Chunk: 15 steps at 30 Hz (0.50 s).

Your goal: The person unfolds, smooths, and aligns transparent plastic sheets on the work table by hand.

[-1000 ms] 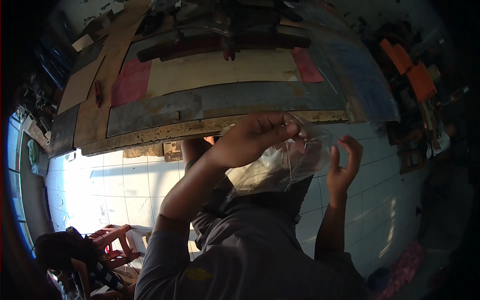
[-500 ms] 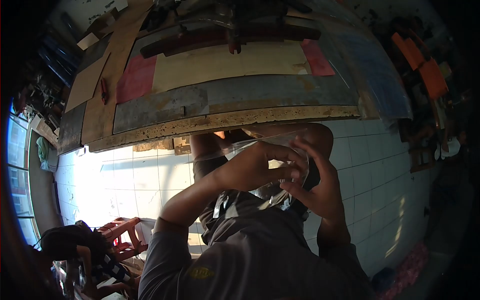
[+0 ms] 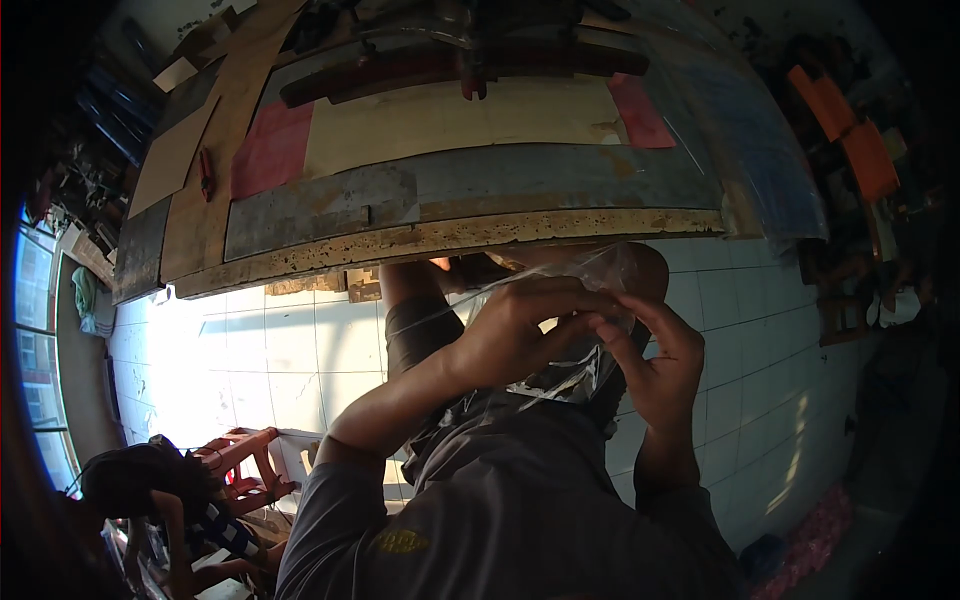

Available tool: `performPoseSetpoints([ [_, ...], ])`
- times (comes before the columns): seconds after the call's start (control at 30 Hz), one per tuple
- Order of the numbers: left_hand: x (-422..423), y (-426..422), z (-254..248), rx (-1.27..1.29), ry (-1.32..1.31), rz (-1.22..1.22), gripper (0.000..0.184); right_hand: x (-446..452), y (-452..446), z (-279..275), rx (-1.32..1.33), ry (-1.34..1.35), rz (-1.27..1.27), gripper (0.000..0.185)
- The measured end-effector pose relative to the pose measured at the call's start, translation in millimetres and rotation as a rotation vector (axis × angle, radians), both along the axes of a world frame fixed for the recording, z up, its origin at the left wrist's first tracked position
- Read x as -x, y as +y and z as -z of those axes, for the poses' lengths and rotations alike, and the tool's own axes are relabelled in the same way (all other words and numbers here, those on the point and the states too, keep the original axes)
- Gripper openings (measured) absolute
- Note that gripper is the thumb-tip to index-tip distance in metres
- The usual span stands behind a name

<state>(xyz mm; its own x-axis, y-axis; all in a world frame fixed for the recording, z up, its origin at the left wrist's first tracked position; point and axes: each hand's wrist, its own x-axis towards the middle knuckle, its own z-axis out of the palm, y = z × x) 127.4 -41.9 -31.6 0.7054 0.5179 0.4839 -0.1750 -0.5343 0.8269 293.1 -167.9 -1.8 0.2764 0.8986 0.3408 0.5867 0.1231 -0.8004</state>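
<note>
A clear plastic bag [image 3: 605, 268] hangs over my lap, with thin pale strands or creases running through it. My left hand [image 3: 525, 330] pinches the plastic from the left, its thumb and fingertips pressed together. From the right, my right hand [image 3: 660, 365] closes thumb and finger on the same spot, so the fingertips of both hands meet. Parts of the bag are hidden behind my hands. Both hands are below the front edge of a worn workbench [image 3: 460, 228].
On the bench are a dark metal frame [image 3: 470, 60], pink sheets [image 3: 275, 150] and a red cutter [image 3: 206, 175]. A person [image 3: 150, 490] sits low at the left beside a red stool [image 3: 245, 465]. Orange objects [image 3: 870, 160] stand at the right.
My right hand, apart from the bag a second ago, has come in to meet my left hand at the plastic. The bag has shifted, and its folds now spread leftward.
</note>
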Motion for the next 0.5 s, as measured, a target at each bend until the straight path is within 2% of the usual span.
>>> performPoseSetpoints([
  [0.1, 4, -2, -8, 0.03, 0.098, -0.017, 0.026, -3, 1, 4, -0.011, -0.011, 0.01, 0.028],
  [0.2, 2, -3, 4, -0.056, 0.039, -0.038, 0.03, -5, 4, 1, -0.016, -0.011, 0.025, 0.023],
  [0.3, 6, -2, -3, -0.169, 0.107, -0.071, 0.028, -5, 7, -3, -0.021, 0.013, 0.05, 0.02],
  [0.5, 32, 1, 14, -0.024, 0.239, -0.14, 0.027, -24, 1, -4, -0.067, 0.097, 0.135, 0.013],
])
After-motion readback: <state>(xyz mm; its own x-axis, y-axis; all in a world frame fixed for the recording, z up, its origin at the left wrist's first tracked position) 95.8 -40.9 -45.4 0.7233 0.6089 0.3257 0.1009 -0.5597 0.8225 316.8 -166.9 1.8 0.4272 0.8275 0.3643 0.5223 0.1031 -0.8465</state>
